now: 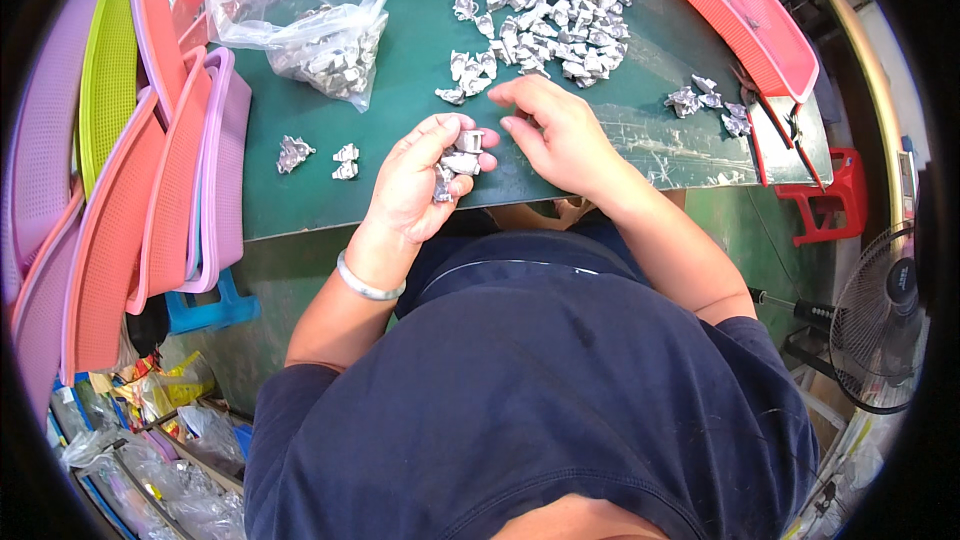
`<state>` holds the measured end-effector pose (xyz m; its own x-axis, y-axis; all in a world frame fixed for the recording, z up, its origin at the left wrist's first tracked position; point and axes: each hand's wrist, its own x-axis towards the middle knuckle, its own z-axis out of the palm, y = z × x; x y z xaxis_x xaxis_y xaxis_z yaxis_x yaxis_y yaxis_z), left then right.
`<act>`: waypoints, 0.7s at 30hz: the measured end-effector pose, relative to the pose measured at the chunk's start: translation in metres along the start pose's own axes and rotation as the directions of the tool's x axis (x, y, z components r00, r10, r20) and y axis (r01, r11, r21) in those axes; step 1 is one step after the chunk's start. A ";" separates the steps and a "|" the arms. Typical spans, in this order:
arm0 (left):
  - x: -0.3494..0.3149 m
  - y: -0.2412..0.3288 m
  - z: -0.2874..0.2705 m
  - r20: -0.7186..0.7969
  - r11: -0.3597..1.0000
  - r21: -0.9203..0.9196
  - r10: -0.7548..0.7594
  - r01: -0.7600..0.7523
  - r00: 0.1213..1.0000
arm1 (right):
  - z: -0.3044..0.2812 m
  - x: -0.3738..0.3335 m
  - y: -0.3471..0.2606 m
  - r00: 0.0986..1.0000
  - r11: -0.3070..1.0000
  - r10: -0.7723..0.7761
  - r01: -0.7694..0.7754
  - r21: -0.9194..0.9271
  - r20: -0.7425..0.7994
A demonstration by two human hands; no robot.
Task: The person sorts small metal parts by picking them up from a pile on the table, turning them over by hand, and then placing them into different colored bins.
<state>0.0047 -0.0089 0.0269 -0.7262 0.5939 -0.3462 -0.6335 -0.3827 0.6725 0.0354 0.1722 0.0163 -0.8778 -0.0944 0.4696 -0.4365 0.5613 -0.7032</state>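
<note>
My left hand (415,172), a pale bangle on its wrist, is closed around several small silver-grey metal castings (463,162) just above the table's near edge. Just right of it is my right hand (560,135), its thumb and forefinger apart and nothing seen between them; its other fingers are partly hidden. Its forefinger is close to a small cluster of castings (468,75). Beyond that lies a large heap of the same castings (560,10). A few more castings (294,153) rest on the table left of my left hand.
The green table (650,130) has a scratched right side. At its back left sits a clear plastic bag (330,50) of castings. Stacked plastic baskets (120,160) crowd the left. On the right are a pink basket (745,20), loose castings (705,97), a red stool (835,200) and a fan (880,320).
</note>
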 end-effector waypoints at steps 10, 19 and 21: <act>-0.005 0.002 0.004 -0.045 0.980 0.157 0.133 -0.124 0.990 | 0.023 0.029 0.008 0.976 0.892 -0.106 0.177 -0.416 0.189; -0.007 -0.002 0.001 -0.054 0.907 0.326 0.300 -0.267 0.952 | 0.018 0.025 0.011 0.970 0.911 -0.153 0.213 -0.352 0.190; -0.007 -0.001 0.004 -0.065 0.900 0.345 0.305 -0.265 0.950 | 0.015 0.022 0.010 0.968 0.912 -0.164 0.223 -0.343 0.191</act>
<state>0.0118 -0.0101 0.0312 -0.9003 0.4020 -0.1666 -0.2858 -0.2576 0.9230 0.0087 0.1640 0.0115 -0.8157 -0.3407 0.4676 -0.5259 0.7735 -0.3537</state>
